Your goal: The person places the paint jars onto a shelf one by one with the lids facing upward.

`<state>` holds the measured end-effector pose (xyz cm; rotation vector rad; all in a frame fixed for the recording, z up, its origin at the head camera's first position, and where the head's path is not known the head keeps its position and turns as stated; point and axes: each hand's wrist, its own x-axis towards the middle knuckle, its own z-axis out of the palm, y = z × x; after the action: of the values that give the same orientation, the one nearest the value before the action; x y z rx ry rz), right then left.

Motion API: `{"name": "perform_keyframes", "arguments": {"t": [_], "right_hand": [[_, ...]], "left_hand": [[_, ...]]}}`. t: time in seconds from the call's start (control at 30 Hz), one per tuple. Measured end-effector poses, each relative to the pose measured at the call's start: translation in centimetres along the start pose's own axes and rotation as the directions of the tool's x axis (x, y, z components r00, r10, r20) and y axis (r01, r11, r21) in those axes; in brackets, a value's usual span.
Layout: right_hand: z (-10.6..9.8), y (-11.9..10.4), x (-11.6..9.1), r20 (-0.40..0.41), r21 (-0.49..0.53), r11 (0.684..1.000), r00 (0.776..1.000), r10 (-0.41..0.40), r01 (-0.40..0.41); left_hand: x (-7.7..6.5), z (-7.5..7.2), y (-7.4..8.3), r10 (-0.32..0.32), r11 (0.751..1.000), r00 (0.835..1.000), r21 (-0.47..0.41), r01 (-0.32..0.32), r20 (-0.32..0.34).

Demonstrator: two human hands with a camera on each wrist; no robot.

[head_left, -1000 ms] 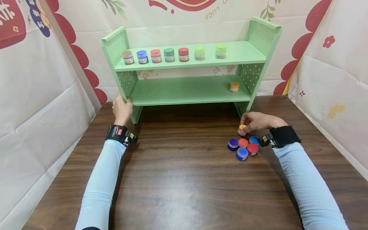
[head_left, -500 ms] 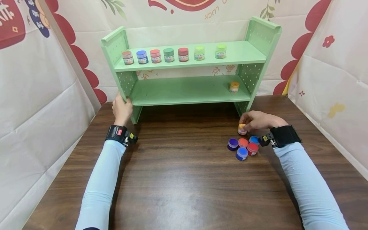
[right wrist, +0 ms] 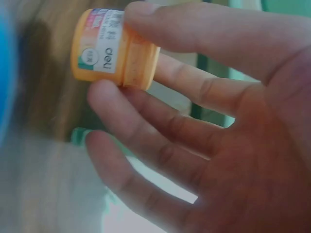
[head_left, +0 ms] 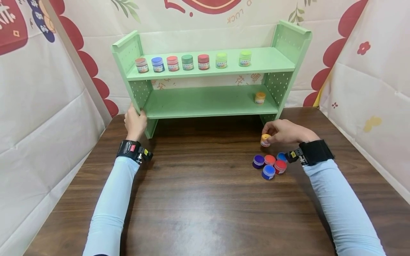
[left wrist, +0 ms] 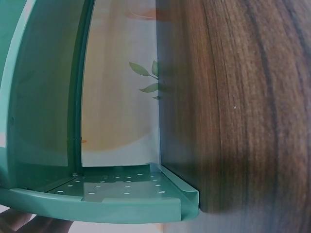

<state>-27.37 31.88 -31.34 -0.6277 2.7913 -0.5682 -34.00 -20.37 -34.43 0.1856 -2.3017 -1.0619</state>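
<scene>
My right hand point(head_left: 282, 131) pinches a small orange paint jar point(head_left: 265, 140) between thumb and fingers, in front of the shelf's right leg. In the right wrist view the jar point(right wrist: 104, 46) lies sideways with its printed label showing. At the left, my left hand point(head_left: 135, 122) grips the lower left side panel of the green shelf point(head_left: 208, 101); part of its fingers is hidden behind the panel. The left wrist view shows only the fingers point(left wrist: 41, 224) at the bottom corner, against the shelf's edge.
Several jars, among them a purple one point(head_left: 258, 161) and a blue one point(head_left: 268, 172), cluster on the wooden table point(head_left: 192, 199) below my right hand. Along the upper shelf board stands a row of jars, including a dark green one point(head_left: 187, 62). A yellow-orange jar point(head_left: 259, 98) stands on the lower board.
My right hand has lifted the orange jar slightly and moved it a little left and toward the shelf. The left hand keeps its grip on the side panel.
</scene>
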Motion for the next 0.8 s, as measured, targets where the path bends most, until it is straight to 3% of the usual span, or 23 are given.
{"name": "perform_keyframes", "arguments": {"t": [0.2, 0.4, 0.63, 0.8], "right_hand": [[-1.4, -2.3, -1.0, -0.119, -0.025, 0.998, 0.991, -0.067, 0.064], [-3.3, -4.3, -1.4, -0.243, -0.058, 0.996, 0.967, -0.073, 0.060], [-5.9, -5.6, 0.9, -0.295, -0.138, 0.989, 0.951, -0.092, 0.053], [-7.2, -6.0, 3.5, -0.257, -0.191, 0.981, 0.964, -0.067, 0.017]], "left_hand": [[-0.1, -0.1, 0.0, -0.009, 1.000, 1.000, 0.017, 0.009, 0.003], [-0.3, 0.2, -0.2, -0.003, 1.000, 1.000, 0.015, 0.003, 0.008], [-0.2, 0.4, -0.4, -0.004, 1.000, 1.000, 0.011, 0.004, -0.003], [0.1, 0.4, -0.2, 0.005, 1.000, 1.000, 0.010, -0.005, -0.014]]}}
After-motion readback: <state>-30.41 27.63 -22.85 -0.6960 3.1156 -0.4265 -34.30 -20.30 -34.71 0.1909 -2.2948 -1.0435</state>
